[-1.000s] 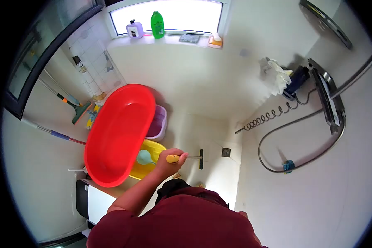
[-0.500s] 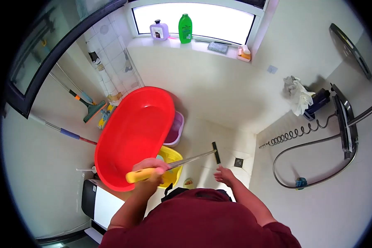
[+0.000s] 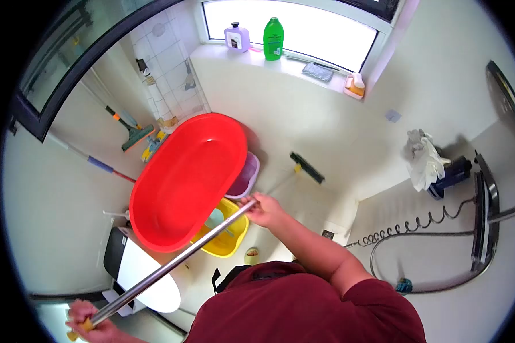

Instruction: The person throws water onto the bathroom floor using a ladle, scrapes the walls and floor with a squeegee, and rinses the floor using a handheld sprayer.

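Note:
A long-handled floor brush (image 3: 171,263) runs diagonally across the view, with a silver metal pole, a yellow grip end and a dark head (image 3: 306,167) against the pale surface ahead. At the lower left, my left hand (image 3: 88,323) is closed around the yellow grip end. Farther up the pole, my right hand (image 3: 264,209) wraps its fingers around the metal. Below the pole sits a yellow basin (image 3: 234,243) with a pale item inside. Beside it are a big red tub (image 3: 183,183) and a purple basin (image 3: 247,177).
A green bottle (image 3: 273,40), a lilac bottle (image 3: 237,39) and a soap dish (image 3: 353,88) stand on the window sill. Shower fittings with a hose (image 3: 377,246) hang on the right. A white toilet (image 3: 149,280) is at lower left. Mops and a squeegee (image 3: 137,137) lean left.
My left hand has drawn the yellow grip back to the lower left. My right hand, free before, now holds the pole. The brush head has moved farther away.

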The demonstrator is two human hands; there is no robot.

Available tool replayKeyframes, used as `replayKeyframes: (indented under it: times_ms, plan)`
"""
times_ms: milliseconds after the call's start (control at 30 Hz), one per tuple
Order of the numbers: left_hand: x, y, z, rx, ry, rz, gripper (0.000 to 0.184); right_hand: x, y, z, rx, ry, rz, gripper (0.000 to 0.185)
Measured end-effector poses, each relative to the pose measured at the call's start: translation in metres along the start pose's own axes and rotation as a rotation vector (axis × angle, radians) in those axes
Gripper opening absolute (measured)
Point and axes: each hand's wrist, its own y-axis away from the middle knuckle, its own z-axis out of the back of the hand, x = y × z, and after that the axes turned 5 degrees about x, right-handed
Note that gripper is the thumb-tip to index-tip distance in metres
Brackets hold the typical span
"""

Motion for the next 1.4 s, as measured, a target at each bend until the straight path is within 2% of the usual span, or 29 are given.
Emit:
replayKeyframes:
  times_ms: [33,100,133,233,333,367,400,433,500,533,600,633,667,700,767,833,900,967,1033,1067,1100,1133,1200,1233,1267,1300,1333,1367,1400]
  plan:
    - [-0.015,0.011,-0.026,-0.321,0.119,-0.093,0.030,0.000,0.006,-0.021,0.039,-0.017,-0.033,0.016]
    - [-0.057,0.023,0.017,0.070,0.354,0.085,0.031,0.014,0.009,-0.061,0.135,0.057,-0.076,0.019]
    - [-0.053,0.037,-0.028,-0.051,0.331,-0.046,0.036,0.024,0.014,-0.085,0.149,0.103,-0.057,0.020]
    - [-0.055,0.054,-0.048,0.374,0.497,0.019,0.035,0.059,0.004,-0.127,0.243,0.173,0.034,0.021]
    - [-0.016,0.056,-0.087,0.249,0.551,-0.168,0.038,0.094,-0.006,-0.142,0.111,0.283,0.068,0.019]
    - [-0.001,0.060,-0.097,0.232,0.511,-0.122,0.039,0.104,-0.022,-0.131,0.070,0.305,0.075,0.018]
    - [0.023,0.071,-0.111,0.188,0.277,-0.184,0.038,0.120,-0.066,-0.091,0.079,0.263,0.057,0.017]
    - [0.047,0.088,-0.130,0.135,0.183,-0.197,0.040,0.135,-0.102,-0.062,0.100,0.226,0.047,0.016]
    - [0.078,0.127,-0.153,0.286,0.195,-0.094,0.040,0.139,-0.094,-0.050,0.123,0.198,0.025,0.015]
    - [0.080,0.135,-0.146,0.363,0.177,-0.104,0.040,0.140,-0.090,-0.042,0.134,0.183,0.017,0.015]
    - [0.058,0.123,-0.125,0.228,-0.008,-0.191,0.040,0.141,-0.086,-0.026,0.116,0.147,0.001,0.014]
    - [0.045,0.108,-0.101,0.205,0.031,-0.306,0.039,0.126,-0.062,-0.049,0.260,0.230,-0.013,0.014]
    - [0.014,0.095,-0.086,0.231,0.205,-0.264,0.038,0.109,-0.022,-0.092,0.398,0.304,-0.025,0.014]
    - [-0.016,0.087,-0.079,-0.009,0.156,-0.358,0.037,0.102,0.008,-0.124,0.477,0.396,-0.053,0.016]
    - [-0.043,0.072,-0.079,0.430,0.589,-0.416,0.035,0.103,0.030,-0.162,0.639,0.386,-0.097,0.009]
    - [-0.030,0.079,-0.076,0.473,0.372,-0.444,0.036,0.103,0.001,-0.147,0.510,0.443,-0.052,0.010]
    - [0.028,0.105,-0.112,0.074,0.203,-0.394,0.036,0.105,-0.062,-0.100,0.154,0.364,0.043,0.012]
    - [0.063,0.128,-0.133,0.397,0.237,-0.230,0.042,0.130,-0.107,-0.052,0.007,0.301,0.076,0.012]
    - [0.048,0.127,-0.124,0.359,0.240,-0.191,0.042,0.132,-0.100,-0.053,0.003,0.304,0.084,0.012]
    - [0.036,0.119,-0.105,0.429,0.286,-0.202,0.038,0.120,-0.055,-0.074,-0.051,0.365,0.101,0.012]
    - [0.017,0.115,-0.103,0.137,0.191,-0.273,0.038,0.107,-0.032,-0.094,0.116,0.339,0.041,0.007]
    - [0.002,0.109,-0.085,0.151,0.301,-0.274,0.040,0.109,-0.044,-0.101,0.289,0.427,-0.003,0.009]
    - [-0.020,0.094,-0.071,0.526,0.744,-0.238,0.043,0.087,-0.015,-0.146,0.398,0.465,0.046,0.009]
    - [-0.014,0.097,-0.085,0.407,0.602,-0.299,0.041,0.089,-0.016,-0.151,0.443,0.522,0.009,0.010]
    - [-0.004,0.107,-0.108,0.290,0.473,-0.353,0.039,0.089,-0.039,-0.141,0.391,0.519,0.030,0.008]
    - [0.007,0.115,-0.122,0.173,0.356,-0.397,0.038,0.100,-0.086,-0.110,0.446,0.509,-0.077,0.006]
    - [0.037,0.123,-0.114,0.301,0.524,-0.353,0.038,0.110,-0.124,-0.074,0.276,0.290,-0.059,0.006]
    - [0.051,0.131,-0.123,0.521,0.209,-0.359,0.031,0.114,-0.138,-0.050,0.117,0.072,-0.006,0.008]
    - [0.064,0.151,-0.132,0.393,0.194,-0.210,0.044,0.136,-0.144,-0.022,0.093,0.030,0.086,0.007]
